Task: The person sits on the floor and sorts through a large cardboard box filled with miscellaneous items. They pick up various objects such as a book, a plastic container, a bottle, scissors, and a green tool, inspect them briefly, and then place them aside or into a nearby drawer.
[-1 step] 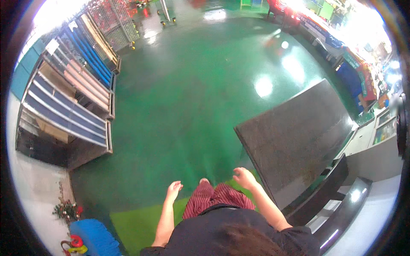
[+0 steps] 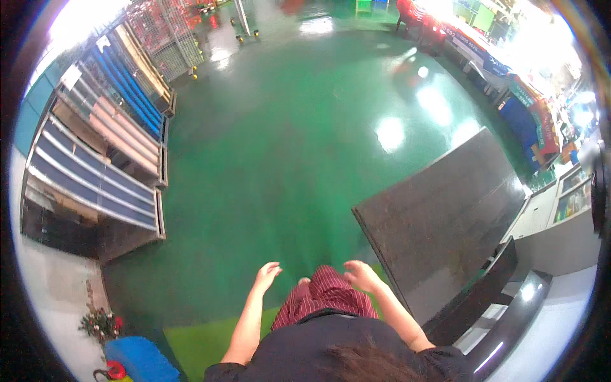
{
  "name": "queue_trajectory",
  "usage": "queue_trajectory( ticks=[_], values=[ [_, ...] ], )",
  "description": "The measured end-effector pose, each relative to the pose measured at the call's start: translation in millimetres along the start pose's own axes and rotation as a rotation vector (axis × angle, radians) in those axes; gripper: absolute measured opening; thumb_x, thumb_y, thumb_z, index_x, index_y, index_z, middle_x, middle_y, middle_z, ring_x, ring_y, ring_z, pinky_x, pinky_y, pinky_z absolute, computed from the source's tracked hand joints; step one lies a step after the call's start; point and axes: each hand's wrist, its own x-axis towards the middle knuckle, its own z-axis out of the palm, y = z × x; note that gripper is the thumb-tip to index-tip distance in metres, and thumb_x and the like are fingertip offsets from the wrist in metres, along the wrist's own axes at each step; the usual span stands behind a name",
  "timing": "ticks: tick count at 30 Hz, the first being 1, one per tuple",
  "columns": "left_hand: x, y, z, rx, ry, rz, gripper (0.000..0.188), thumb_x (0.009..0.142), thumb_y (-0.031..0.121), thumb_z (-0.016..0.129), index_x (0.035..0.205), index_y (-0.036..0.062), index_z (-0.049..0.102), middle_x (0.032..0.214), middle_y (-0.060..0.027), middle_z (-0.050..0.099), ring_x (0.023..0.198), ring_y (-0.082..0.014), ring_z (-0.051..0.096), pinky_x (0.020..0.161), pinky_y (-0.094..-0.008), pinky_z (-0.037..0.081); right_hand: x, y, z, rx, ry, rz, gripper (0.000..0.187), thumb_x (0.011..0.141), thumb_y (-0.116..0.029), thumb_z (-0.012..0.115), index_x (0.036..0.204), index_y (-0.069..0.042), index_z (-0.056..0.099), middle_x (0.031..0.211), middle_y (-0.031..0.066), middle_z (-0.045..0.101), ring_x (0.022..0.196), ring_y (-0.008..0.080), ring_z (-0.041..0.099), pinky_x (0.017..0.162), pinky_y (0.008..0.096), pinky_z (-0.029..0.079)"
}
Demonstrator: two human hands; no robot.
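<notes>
My left hand (image 2: 268, 275) hangs in front of my body above the green floor (image 2: 261, 153), its fingers loosely bent and apart, with nothing in it. To the right, my right hand (image 2: 361, 275) is held at about the same height, also with loose, slightly curled fingers and no object in them. Neither hand touches anything. Between them are my striped dark red trousers (image 2: 328, 293). The nearest thing to my right hand is a large dark grey tabletop (image 2: 445, 216), a short way beyond it.
Along the left wall stand racks (image 2: 95, 181) of sheet-like stock with pale, pink and blue bars. A blue object (image 2: 141, 358) and a small decorated plant (image 2: 102, 323) sit at lower left. A cluttered bench (image 2: 534, 118) lines the far right; a wheeled stand (image 2: 243, 19) is at the back.
My left hand has swung slightly right and up, and my right hand has dropped a little. My legs have shifted in stride, while the surroundings sit slightly lower in view on both sides.
</notes>
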Motion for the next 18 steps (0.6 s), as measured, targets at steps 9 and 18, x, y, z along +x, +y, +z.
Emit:
queue_trajectory(
  ticks=[9,18],
  values=[
    [367,275,-4,0.068,-0.288,0.255,0.024,0.081,0.014,0.048,0.101,0.0013,0.049,0.086,-0.0036,0.056,0.077,-0.0103,0.051,0.073,-0.0241,0.040,292,22,-69,-0.007,0.109,0.417,0.032,0.068,-0.019,0.057,0.096,-0.003,0.053,0.094,0.0143,0.056,0.085,0.0278,0.054,0.076,0.0346,0.042],
    [565,412,-144,0.038,0.123,-0.128,0.032,0.075,0.023,0.055,0.103,0.0080,0.052,0.091,-0.0044,0.057,0.074,-0.0109,0.056,0.061,-0.0221,0.042,705,-89,-321,0.340,0.348,0.016,0.023,0.071,-0.011,0.056,0.091,-0.002,0.052,0.094,0.0138,0.055,0.085,0.0250,0.054,0.073,0.0320,0.043]
  ],
)
